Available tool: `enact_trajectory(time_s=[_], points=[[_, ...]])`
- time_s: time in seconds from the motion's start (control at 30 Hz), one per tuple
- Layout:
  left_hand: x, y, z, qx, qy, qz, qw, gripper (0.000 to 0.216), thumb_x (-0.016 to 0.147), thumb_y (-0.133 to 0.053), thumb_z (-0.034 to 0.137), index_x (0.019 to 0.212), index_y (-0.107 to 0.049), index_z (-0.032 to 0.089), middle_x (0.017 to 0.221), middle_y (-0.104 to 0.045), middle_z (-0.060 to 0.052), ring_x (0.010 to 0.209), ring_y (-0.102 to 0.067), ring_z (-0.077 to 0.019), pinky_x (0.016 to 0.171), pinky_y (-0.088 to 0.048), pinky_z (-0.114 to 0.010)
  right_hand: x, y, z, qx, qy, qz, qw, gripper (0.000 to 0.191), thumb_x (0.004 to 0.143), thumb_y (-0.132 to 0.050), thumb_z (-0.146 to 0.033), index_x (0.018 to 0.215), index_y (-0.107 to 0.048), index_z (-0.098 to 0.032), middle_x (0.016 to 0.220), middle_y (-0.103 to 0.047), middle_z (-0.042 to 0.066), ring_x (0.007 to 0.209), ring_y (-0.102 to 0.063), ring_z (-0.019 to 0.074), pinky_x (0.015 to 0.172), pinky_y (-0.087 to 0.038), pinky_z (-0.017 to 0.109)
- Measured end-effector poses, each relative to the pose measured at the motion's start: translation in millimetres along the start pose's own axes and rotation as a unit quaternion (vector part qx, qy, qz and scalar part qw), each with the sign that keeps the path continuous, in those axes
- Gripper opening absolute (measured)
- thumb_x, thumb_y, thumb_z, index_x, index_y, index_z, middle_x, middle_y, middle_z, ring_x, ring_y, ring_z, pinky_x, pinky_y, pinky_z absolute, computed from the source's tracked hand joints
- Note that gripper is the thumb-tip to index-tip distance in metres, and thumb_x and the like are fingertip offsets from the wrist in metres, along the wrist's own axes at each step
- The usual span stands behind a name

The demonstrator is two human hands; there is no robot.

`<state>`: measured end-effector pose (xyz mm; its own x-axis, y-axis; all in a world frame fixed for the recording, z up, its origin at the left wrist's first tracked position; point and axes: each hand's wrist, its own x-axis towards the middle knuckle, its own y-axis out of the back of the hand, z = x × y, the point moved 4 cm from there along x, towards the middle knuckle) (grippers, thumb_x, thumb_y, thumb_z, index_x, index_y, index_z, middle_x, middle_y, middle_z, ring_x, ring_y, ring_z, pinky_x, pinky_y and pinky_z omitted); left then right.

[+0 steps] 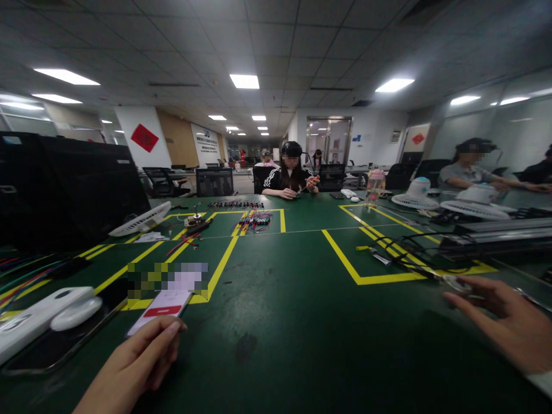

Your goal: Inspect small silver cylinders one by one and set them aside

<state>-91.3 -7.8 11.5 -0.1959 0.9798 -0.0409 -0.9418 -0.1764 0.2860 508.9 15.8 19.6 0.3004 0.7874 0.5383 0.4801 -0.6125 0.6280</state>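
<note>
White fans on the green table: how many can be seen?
2 for certain. One white fan stands at the far right of the green table; the other fan is nearer, right of it. A similar white grille lies left; more may be hidden.

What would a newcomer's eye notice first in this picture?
First the yellow tape lines crossing the dark green table. Near the bottom edge, the left hand holds a phone with a red bar on its screen, while the right hand reaches with spread fingers toward black cables at the right. Across the table, a seated person works with both hands.
</note>
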Motion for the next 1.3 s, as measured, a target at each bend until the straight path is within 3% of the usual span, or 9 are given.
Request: enact_trajectory(time_s=[0.1, 0.23, 0.37, 0.47, 0.57, 0.73, 0.9, 1.13, 1.3], points=[[-0.2, -0.5, -1.0, 0.006, -0.007, 0.002, 1.0, 0.02, 0.077, -0.059, 0.048, 0.075, -0.057, 0.028, 0.05, -0.059, 0.01, 0.038, -0.046, -0.0112, 0.037, -0.033, -0.017, -17.0, -36.5, -71.3, 0.103, 0.094, -0.073, 0.988, 0.047, 0.072, -0.066, -0.046, 0.109, -0.052, -0.022, 0.114, -0.055, 0.011, 0.095, -0.06, 0.0205, 0.082, -0.053, 0.034], [-1.2, 1.2, -6.3, -0.007, -0.007, 0.021, 1.0, 0.018, 0.077, -0.06, 0.047, 0.076, -0.057, 0.029, 0.048, -0.057, 0.01, 0.036, -0.044, -0.0103, 0.035, -0.029, -0.016, -48.7, -91.4, -166.9, 0.242, 0.187, -0.182, 0.934, 0.034, 0.079, -0.061, -0.034, 0.108, -0.05, -0.02, 0.113, -0.053, 0.008, 0.099, -0.056, 0.0171, 0.081, -0.053, 0.03], [-1.6, 5.6, -9.1, 0.002, -0.009, 0.0, 1.0, 0.021, 0.079, -0.057, 0.05, 0.081, -0.056, 0.029, 0.05, -0.056, 0.009, 0.039, -0.045, -0.0116, 0.037, -0.031, -0.018, -68.6, -119.8, -220.7, 0.299, 0.245, -0.248, 0.888, 0.03, 0.076, -0.063, -0.021, 0.103, -0.049, -0.02, 0.105, -0.054, 0.004, 0.094, -0.054, 0.013, 0.077, -0.05, 0.026], [-2.6, 4.6, -5.4, 0.048, -0.021, -0.028, 0.998, 0.026, 0.081, -0.054, 0.052, 0.085, -0.055, 0.026, 0.056, -0.056, 0.007, 0.044, -0.047, -0.0131, 0.042, -0.037, -0.021, -71.2, -129.1, -228.0, 0.285, 0.215, -0.29, 0.888, 0.036, 0.071, -0.067, -0.017, 0.103, -0.049, -0.02, 0.1, -0.054, 0.002, 0.088, -0.053, 0.0117, 0.077, -0.047, 0.026], [-6.7, -13.9, 8.7, 0.125, -0.048, -0.06, 0.989, 0.024, 0.084, -0.051, 0.049, 0.087, -0.058, 0.026, 0.064, -0.058, 0.005, 0.054, -0.052, -0.0158, 0.051, -0.043, -0.025, -68.8, -134.9, -223.4, 0.298, 0.131, -0.335, 0.884, 0.057, 0.062, -0.074, -0.02, 0.11, -0.044, -0.019, 0.101, -0.055, 0.002, 0.089, -0.053, 0.0124, 0.078, -0.046, 0.027], [-18.5, -92.2, 60.2, 0.177, -0.157, -0.162, 0.958, 0.016, 0.087, -0.053, 0.035, 0.095, -0.061, 0.025, 0.085, -0.065, 0.0, 0.076, -0.059, -0.02, 0.066, -0.046, -0.029, -66.0, -139.9, -222.9, 0.305, 0.102, -0.379, 0.868, 0.041, 0.063, -0.073, -0.019, 0.097, -0.05, -0.016, 0.091, -0.058, 0.001, 0.083, -0.054, 0.0125, 0.074, -0.045, 0.027], [-16.4, -152.2, 106.2, 0.171, -0.291, -0.162, 0.927, 0.013, 0.084, -0.058, 0.023, 0.095, -0.064, 0.025, 0.091, -0.063, 0.0, 0.082, -0.059, -0.0187, 0.072, -0.044, -0.03, -65.1, -141.5, -224.1, 0.313, 0.115, -0.386, 0.86, 0.04, 0.065, -0.072, -0.018, 0.098, -0.05, -0.016, 0.092, -0.058, 0.001, 0.082, -0.055, 0.0117, 0.074, -0.045, 0.026], [-8.4, -162.8, 116.1, 0.163, -0.309, -0.162, 0.923, 0.009, 0.083, -0.061, 0.02, 0.079, -0.07, 0.022, 0.087, -0.062, -0.001, 0.087, -0.059, -0.0178, 0.078, -0.043, -0.028, -66.0, -142.2, -222.8, 0.316, 0.131, -0.386, 0.857, 0.038, 0.067, -0.07, -0.018, 0.098, -0.049, -0.016, 0.091, -0.057, 0.0, 0.082, -0.053, 0.0106, 0.075, -0.043, 0.025], [0.2, -149.1, 110.4, 0.156, -0.289, -0.138, 0.935, 0.014, 0.087, -0.056, 0.027, 0.091, -0.068, 0.022, 0.093, -0.062, -0.003, 0.084, -0.06, -0.0178, 0.068, -0.045, -0.027, -63.8, -133.3, -217.5, 0.291, 0.13, -0.388, 0.865, 0.036, 0.068, -0.068, -0.017, 0.099, -0.049, -0.017, 0.093, -0.056, 0.0, 0.083, -0.051, 0.0113, 0.074, -0.042, 0.026]])
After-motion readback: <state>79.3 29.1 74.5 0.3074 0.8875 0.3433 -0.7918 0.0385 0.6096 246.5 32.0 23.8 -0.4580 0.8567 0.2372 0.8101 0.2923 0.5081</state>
